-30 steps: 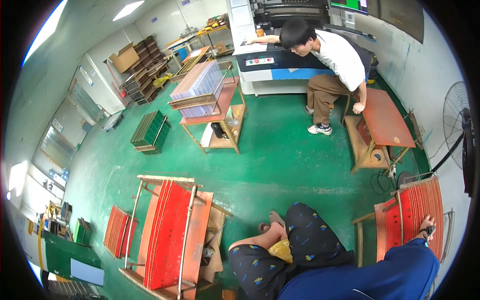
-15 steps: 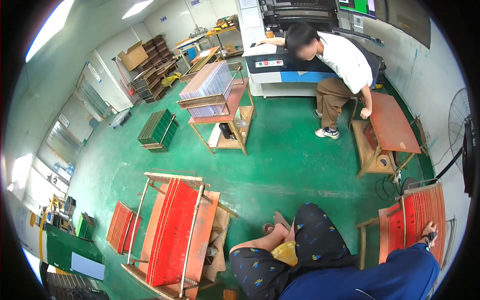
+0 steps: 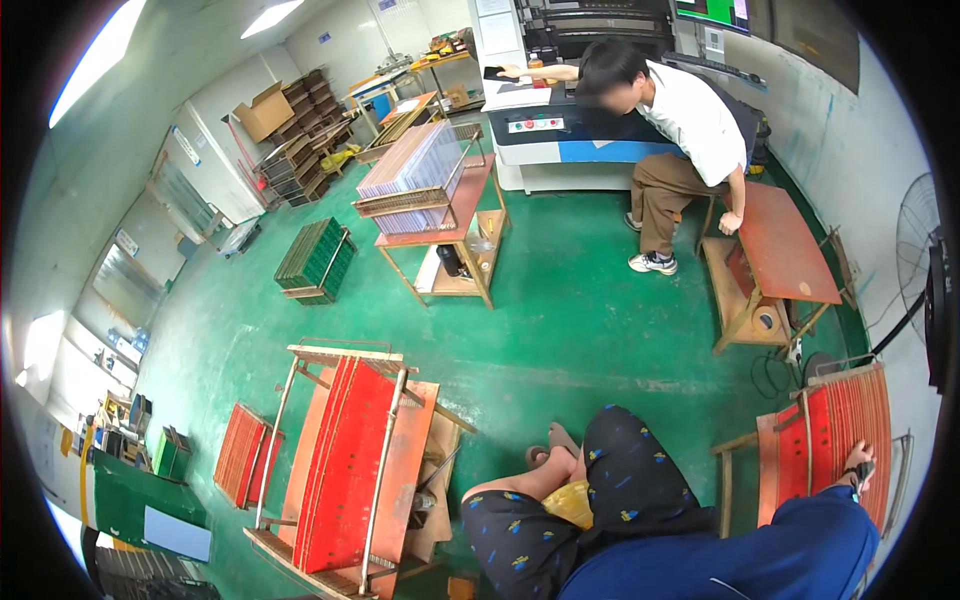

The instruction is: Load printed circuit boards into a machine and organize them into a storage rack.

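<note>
My right hand [image 3: 859, 459] rests on top of a row of red boards [image 3: 818, 440] standing close together in a rack at the right edge. Its fingers look loosely extended over the board edges, and nothing shows gripped in them. A dark band circles that wrist. My left hand is out of sight; only my blue sleeve and lap show along the lower edge. Nearer the middle left, more red boards [image 3: 345, 455] lean in a metal-framed rack [image 3: 378, 480] on a wooden stand.
A person [image 3: 690, 130] in a white top leans over a machine [image 3: 570, 145] ahead. Beside them is a red-topped table [image 3: 785, 245]. A rack of pale panels [image 3: 415, 180], a green crate-like stack [image 3: 316, 258] and a wall fan [image 3: 925, 260] stand around.
The other person's far arm has reached further left across the machine, where a dark flat object now shows by the hand. My right hand stays on the boards.
</note>
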`<state>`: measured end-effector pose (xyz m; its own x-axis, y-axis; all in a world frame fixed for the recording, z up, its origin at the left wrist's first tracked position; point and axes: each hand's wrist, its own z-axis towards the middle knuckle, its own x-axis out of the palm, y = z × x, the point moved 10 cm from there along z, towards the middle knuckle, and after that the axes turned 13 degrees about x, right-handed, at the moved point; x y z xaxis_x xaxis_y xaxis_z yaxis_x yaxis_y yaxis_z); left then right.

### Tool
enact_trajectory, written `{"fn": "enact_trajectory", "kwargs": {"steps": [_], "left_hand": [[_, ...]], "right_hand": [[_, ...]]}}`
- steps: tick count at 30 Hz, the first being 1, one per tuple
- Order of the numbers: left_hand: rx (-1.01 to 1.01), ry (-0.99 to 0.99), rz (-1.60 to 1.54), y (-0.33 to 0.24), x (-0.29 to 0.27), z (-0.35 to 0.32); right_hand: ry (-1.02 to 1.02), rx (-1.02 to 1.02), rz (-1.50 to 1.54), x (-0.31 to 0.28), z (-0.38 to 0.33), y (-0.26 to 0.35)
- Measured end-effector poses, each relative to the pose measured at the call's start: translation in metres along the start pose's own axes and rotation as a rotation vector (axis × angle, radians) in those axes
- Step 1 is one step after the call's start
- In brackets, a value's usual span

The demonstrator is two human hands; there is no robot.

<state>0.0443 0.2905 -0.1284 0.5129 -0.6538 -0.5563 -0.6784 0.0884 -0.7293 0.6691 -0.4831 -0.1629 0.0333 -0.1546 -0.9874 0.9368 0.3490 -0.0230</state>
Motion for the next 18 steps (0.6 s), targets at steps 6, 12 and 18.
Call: {"fn": "enact_trajectory", "kwargs": {"steps": [6,12,18], "left_hand": [[0.017,-0.02,-0.03,-0.001,0.0,-0.001],[0.037,-0.05,-0.019,-0.016,-0.003,-0.004],[0.02,-0.067,-0.002,-0.031,-0.012,-0.005]], "right_hand": [[0.04,-0.005,-0.004,0.001,-0.001,0.001],[0.036,-0.023,0.021,0.009,0.008,0.002],[-0.004,-0.09,0.06,0.007,0.007,0.004]]}}
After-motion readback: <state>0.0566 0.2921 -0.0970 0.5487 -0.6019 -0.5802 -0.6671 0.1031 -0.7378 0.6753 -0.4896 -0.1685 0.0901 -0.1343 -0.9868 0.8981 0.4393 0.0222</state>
